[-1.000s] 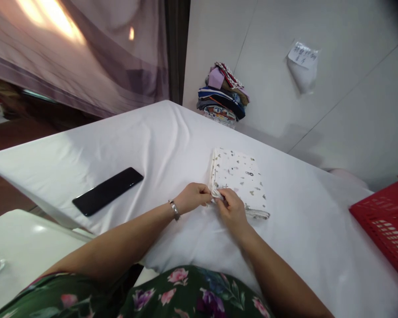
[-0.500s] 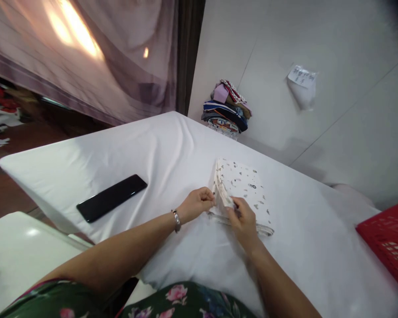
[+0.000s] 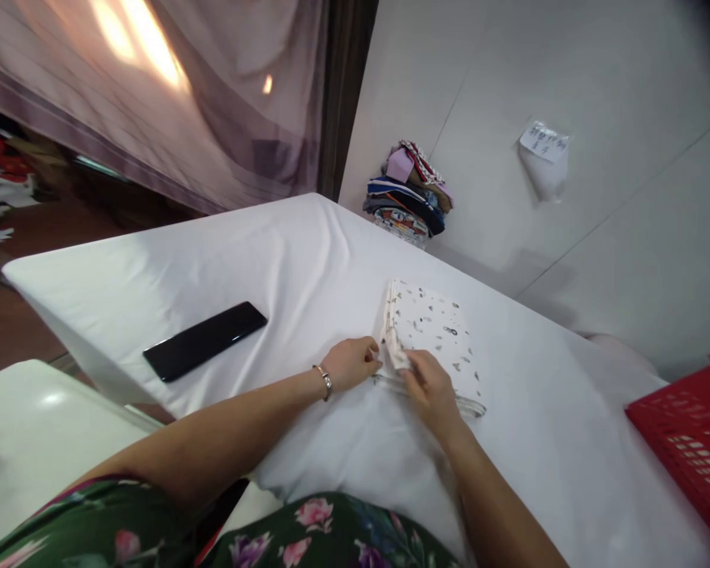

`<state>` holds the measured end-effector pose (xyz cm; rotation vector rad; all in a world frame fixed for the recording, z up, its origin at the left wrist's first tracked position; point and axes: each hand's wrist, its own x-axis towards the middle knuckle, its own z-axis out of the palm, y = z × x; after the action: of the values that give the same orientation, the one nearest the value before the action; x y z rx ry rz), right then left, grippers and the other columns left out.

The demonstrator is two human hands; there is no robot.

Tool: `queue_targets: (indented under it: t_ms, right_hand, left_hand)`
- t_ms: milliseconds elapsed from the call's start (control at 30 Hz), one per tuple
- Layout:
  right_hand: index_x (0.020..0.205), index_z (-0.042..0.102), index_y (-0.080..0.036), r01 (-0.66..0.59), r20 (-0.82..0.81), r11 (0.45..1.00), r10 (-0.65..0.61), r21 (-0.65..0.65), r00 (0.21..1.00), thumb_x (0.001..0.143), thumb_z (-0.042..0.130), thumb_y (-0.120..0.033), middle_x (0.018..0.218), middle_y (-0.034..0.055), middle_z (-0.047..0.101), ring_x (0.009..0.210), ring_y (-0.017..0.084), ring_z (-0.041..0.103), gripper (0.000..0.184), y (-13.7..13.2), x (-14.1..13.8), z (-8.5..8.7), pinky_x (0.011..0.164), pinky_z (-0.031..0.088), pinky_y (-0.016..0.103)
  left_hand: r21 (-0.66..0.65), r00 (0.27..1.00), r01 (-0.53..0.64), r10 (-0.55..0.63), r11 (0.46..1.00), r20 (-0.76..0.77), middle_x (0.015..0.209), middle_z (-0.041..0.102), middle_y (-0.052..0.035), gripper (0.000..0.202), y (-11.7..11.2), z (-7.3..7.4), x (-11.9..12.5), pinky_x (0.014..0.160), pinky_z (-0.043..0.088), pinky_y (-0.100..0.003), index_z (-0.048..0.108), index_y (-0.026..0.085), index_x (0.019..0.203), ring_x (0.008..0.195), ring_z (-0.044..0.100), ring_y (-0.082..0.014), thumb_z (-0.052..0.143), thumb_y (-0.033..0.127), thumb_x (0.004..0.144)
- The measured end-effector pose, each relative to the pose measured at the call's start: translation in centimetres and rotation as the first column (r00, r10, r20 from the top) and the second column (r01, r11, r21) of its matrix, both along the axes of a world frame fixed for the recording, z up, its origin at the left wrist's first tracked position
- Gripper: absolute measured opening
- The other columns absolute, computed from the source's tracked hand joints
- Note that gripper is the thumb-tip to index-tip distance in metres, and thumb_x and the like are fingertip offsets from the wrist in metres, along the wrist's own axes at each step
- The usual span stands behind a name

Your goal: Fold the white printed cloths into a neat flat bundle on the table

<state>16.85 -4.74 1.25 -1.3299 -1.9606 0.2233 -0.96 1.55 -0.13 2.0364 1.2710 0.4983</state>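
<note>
Folded cloth [image 3: 435,335] corner in right hand [image 3: 431,390] fingers, left hand [image 3: 349,364] beside.

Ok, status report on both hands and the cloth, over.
Left hand curled at near corner of folded white speckled cloth. Right hand pinching its upper layers. Slim black phone lies apart, leftward.

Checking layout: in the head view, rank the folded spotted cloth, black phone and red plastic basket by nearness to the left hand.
1. Folded spotted cloth, at the left hand.
2. Black phone, leftward.
3. Red plastic basket, far right.
</note>
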Motion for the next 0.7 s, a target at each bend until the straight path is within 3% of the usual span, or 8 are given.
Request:
queue_targets:
  t_ms: [100,233,433,600,700]
  right_hand:
    - [0.100,0.059,-0.019,0.199,-0.294,0.977,-0.214,-0.079,0.932,0.080,0.052,-0.027,0.082,0.0026,0.060,0.071,0.015,0.054,0.023,0.08,0.37,0.06,0.065,0.045,0.028]
    - [0.100,0.060,-0.016,0.238,-0.478,0.954,-0.296,-0.181,0.827,0.076,0.057,-0.031,0.080,0.0019,0.060,0.069,0.014,0.053,0.029,0.19,0.43,-0.13,0.064,0.044,0.028]
    - [0.096,0.061,-0.017,0.207,-0.500,0.961,-0.272,-0.182,0.822,0.075,0.057,-0.028,0.079,0.0005,0.060,0.069,0.013,0.052,0.023,0.12,-0.13,0.14,0.065,0.043,0.027]
    - [0.095,0.061,-0.017,0.225,-0.507,0.959,-0.282,-0.171,0.815,0.075,0.058,-0.029,0.078,0.0009,0.059,0.069,0.014,0.051,0.024,0.07,-0.10,0.10,0.065,0.042,0.027]
    - [0.096,0.061,-0.017,0.241,-0.499,0.960,-0.279,-0.140,0.821,0.076,0.057,-0.028,0.079,0.0009,0.059,0.070,0.013,0.051,0.024,0.03,-0.06,0.03,0.064,0.042,0.027]
  left_hand:
    - [-0.081,0.997,0.005,0.001,0.997,0.075,0.082,0.069,0.0001,0.028,0.06,0.05,0.00,0.065,0.042,-0.023,0.058,0.021,0.096,0.077,0.062,-0.0163,0.059,0.033,0.071]
    - [-0.151,0.993,0.006,0.012,0.989,0.115,0.082,0.069,-0.0001,0.033,0.13,0.02,0.06,0.062,0.042,-0.023,0.057,0.021,0.097,0.073,0.063,-0.0160,0.062,0.035,0.067]
    - [-0.363,0.978,0.007,0.069,0.932,0.196,0.072,0.066,0.0022,0.039,0.29,-0.28,0.09,0.046,0.039,-0.022,0.052,0.019,0.101,0.041,0.052,-0.0094,0.060,0.039,0.068]
    - [-0.410,0.955,0.015,0.108,0.912,0.275,0.051,0.055,0.0063,0.033,0.55,-0.70,0.31,0.045,0.036,-0.020,0.052,0.017,0.090,0.041,0.048,-0.0090,0.064,0.035,0.064]
    - [-0.546,0.916,0.050,0.179,0.836,0.358,0.050,0.052,0.0063,0.028,0.56,-0.27,0.49,0.040,0.028,-0.019,0.051,0.017,0.082,0.039,0.044,-0.0072,0.065,0.032,0.063]
